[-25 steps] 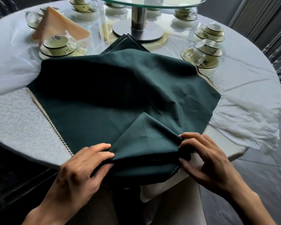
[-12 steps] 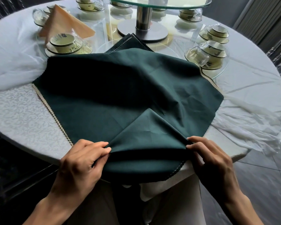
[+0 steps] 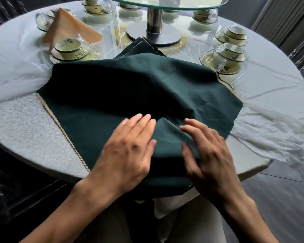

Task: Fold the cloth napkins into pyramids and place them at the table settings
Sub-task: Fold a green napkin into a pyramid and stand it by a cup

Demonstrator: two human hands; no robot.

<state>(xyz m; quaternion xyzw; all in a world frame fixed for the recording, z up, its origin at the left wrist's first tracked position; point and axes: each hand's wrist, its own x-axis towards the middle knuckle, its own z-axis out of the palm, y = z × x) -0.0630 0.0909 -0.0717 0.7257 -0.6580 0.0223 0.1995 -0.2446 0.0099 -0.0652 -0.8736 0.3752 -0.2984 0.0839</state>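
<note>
We had the round table filling most of the frame, its pale patterned cover bare at the lower left and thin white plastic bunched at the right edge. Across the middle lay the dark green napkin, spread open, its scalloped cream trim running down the left side and its near edge hanging just over the table rim at bottom centre. One corner of it was turned up toward the middle, making a small triangular flap between our hands.

Our left hand lay flat on the cloth left of that flap, fingers straight and close together, nothing gripped. Our right hand rested on the flap's right side, fingers slightly spread and gently bent; motion blur kept us from telling whether the tips pressed down or only brushed the cloth.

We judged the step to be smoothing and creasing this first fold. Doing it well called for sweeping from the flap's centre outward along the folded edge, keeping the tip aimed at the napkin's middle, and holding the overhanging edge from sliding off.

At the upper left of the frame an orange folded napkin stood beside a wrapped cup set. More green napkins lay stacked at top centre.
</note>
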